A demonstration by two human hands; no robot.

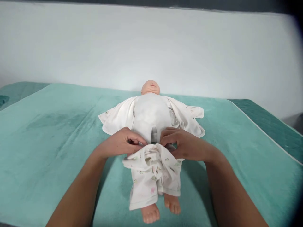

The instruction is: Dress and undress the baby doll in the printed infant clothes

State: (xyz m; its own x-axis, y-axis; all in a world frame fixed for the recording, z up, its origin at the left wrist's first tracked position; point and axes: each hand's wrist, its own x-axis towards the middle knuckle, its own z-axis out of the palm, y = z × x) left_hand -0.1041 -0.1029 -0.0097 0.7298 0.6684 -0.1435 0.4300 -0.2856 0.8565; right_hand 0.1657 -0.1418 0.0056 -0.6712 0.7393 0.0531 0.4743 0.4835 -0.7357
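A baby doll [151, 110] lies on its back with its head away from me and its bare feet toward me. White printed pants [153, 170] cover its legs, the waistband bunched at the thighs. My left hand [124, 141] pinches the waistband on the left side. On the right side my right hand [181, 142] has its fingers closed at the waistband, its fingertips partly hidden. A white printed top [120, 115] lies spread open on both sides of the doll's pale torso. Between my hands a dark slot shows in the lower torso.
A green plush cover [59, 126] lies under the doll. Darker green fabric [267, 123] with a light seam runs along the right. Behind the doll's head stands a white wall [146, 44].
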